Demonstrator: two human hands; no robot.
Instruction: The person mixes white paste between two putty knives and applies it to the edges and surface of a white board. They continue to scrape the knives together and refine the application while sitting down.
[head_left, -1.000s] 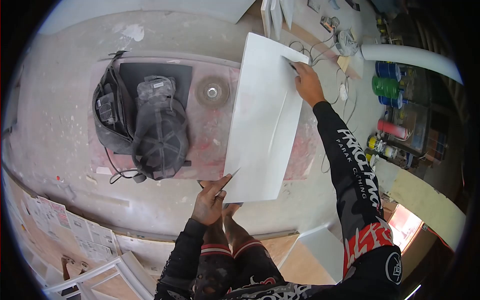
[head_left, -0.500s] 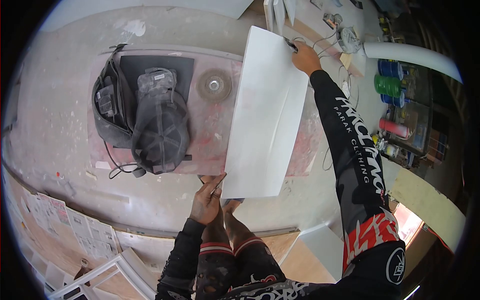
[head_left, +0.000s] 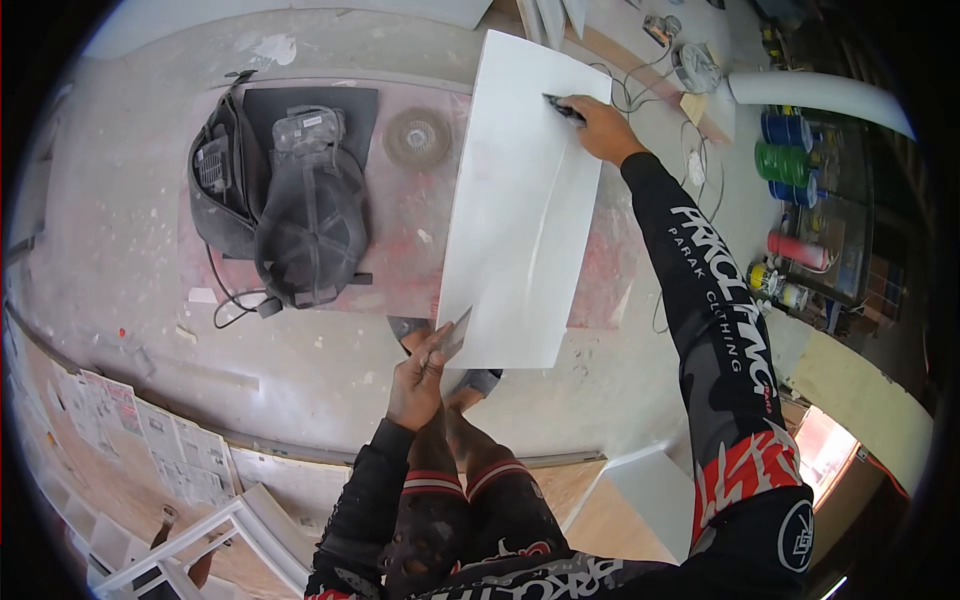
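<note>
A long white panel (head_left: 520, 200) with a curved crease lies across a pink-stained mat (head_left: 400, 240) on the concrete floor. My left hand (head_left: 420, 375) pinches the panel's near left corner. My right hand (head_left: 600, 128) rests on the far right part of the panel and grips a small dark tool, its tip pressed to the white surface. My legs and bare feet show below the panel's near edge.
A grey cap (head_left: 310, 225) sits on a dark bag (head_left: 225, 190) at the mat's left. A round sanding disc (head_left: 418, 137) lies beside the panel. Spray cans and blue and green rolls (head_left: 785, 150) stand at right, with cables (head_left: 660, 80) and a white tube (head_left: 820, 95) beyond.
My right hand has come back from the panel's far edge onto its surface with the dark tool. The panel has shifted slightly left and up in view.
</note>
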